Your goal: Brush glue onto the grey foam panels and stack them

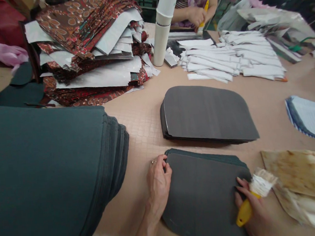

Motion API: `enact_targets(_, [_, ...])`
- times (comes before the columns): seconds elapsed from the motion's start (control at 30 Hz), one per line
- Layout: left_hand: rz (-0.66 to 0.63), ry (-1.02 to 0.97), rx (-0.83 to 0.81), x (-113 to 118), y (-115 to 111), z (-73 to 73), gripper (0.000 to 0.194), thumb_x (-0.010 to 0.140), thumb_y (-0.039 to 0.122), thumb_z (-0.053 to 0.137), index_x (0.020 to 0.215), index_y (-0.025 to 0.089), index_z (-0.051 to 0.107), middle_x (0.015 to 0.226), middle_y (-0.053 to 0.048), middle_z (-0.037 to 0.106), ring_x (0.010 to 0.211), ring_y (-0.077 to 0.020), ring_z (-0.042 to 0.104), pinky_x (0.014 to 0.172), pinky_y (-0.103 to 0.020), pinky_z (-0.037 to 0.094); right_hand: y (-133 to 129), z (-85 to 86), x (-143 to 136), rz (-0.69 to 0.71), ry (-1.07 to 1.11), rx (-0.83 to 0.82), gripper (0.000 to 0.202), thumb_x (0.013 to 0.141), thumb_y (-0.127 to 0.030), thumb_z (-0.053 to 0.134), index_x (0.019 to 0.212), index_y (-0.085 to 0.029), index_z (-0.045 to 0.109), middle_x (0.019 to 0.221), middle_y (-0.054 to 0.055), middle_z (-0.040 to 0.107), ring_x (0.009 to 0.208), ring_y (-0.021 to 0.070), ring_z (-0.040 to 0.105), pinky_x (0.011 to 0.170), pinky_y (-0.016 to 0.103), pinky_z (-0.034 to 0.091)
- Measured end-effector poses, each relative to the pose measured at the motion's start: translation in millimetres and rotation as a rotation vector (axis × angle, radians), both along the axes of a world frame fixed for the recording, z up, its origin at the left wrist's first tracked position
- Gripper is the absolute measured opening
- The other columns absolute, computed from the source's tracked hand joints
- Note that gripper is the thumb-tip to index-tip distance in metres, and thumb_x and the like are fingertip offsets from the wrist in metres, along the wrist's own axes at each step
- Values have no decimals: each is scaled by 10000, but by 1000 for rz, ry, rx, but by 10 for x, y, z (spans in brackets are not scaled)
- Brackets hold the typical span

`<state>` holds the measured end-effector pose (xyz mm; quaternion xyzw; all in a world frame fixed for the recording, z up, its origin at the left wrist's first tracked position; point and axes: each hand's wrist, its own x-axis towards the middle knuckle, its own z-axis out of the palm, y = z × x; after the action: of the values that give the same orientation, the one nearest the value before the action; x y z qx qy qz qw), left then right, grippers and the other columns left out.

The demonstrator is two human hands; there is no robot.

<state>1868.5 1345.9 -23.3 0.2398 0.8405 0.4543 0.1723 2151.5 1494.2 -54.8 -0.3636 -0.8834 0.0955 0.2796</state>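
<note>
A dark grey panel with rounded corners lies on a stack of dark green fabric pieces close in front of me. My left hand is closed at its upper left corner, thumb and fingers pinching the edge. On the right side, my right hand holds a paintbrush with a yellow handle; its whitish, coated bristles point up and right, away from the panel. The fingertips of that hand touch the panel's right edge. Just beyond lies a stack of similar grey panels.
A tall pile of dark green fabric fills the left. Behind stand patterned brown fabric bundles, a pale tube and white strips. Stained sheets lie right. Across the table, a person's hand holds another yellow brush.
</note>
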Motion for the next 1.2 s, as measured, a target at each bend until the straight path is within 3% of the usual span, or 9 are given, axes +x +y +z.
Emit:
enact_targets(0.17, [-67,202,-4,1,8,52,332,829,47,397,1105,169,537,980,-88,578,910,-205,540,809,-393,490,70,-95,46,67,20,59,212,862,-288,511,1020,-158,567,1223,159,579,1167,284,520,981,512,402])
enact_targets(0.3, [-193,419,-13,64,91,-11,523,766,-92,303,1168,154,532,1141,-137,550,1033,-216,534,841,-381,515,54,-49,20,58,-20,82,224,853,-274,539,1039,-155,576,1215,152,589,1162,276,524,980,498,411])
enact_targets(0.43, [-377,575,-76,122,128,-60,663,724,-119,329,1275,221,474,1368,-122,457,1180,-247,479,900,-420,506,14,26,-33,57,-35,54,221,865,-297,519,1035,-167,575,1224,143,589,1172,270,520,976,488,422])
enact_targets(0.57, [-492,669,-179,116,110,-36,657,758,-79,357,1326,246,423,1353,-90,503,1179,-259,488,890,-453,502,31,1,-35,55,-4,36,209,867,-296,509,1025,-176,574,1223,138,589,1159,261,534,967,482,434])
enact_targets(0.77, [-506,753,-282,101,132,-40,605,788,-48,347,1299,253,467,1299,-84,554,1145,-259,506,843,-431,512,59,29,-45,66,-21,65,193,869,-278,509,1028,-187,572,1220,131,589,1144,258,540,930,466,462])
enact_targets(0.93, [-527,782,-299,113,157,-22,664,766,-56,368,1303,325,458,1370,-69,488,1169,-281,487,849,-457,495,-145,231,-535,116,26,61,183,861,-235,540,1041,-208,552,1255,128,568,1202,274,487,934,472,450])
enact_targets(1.03, [-534,813,-310,129,164,13,645,773,-40,389,1298,326,465,1389,-77,466,1174,-302,488,844,-469,494,-209,253,-798,188,-17,20,168,875,-258,527,1036,-215,552,1272,126,557,1150,274,525,904,482,458])
enact_targets(1.1, [-521,818,-321,131,156,11,646,767,-46,392,1300,314,464,1382,-83,473,1175,-297,494,849,-467,496,-163,215,-792,213,-60,22,180,869,-287,542,1031,-208,555,1275,125,557,1120,277,540,905,490,448])
enact_targets(1.2, [-483,804,-308,101,110,-45,676,735,-84,375,1299,278,464,1359,-98,494,1179,-271,502,865,-450,499,-15,133,-565,144,-60,63,217,854,-318,570,1033,-196,550,1266,134,560,1081,275,556,892,477,447])
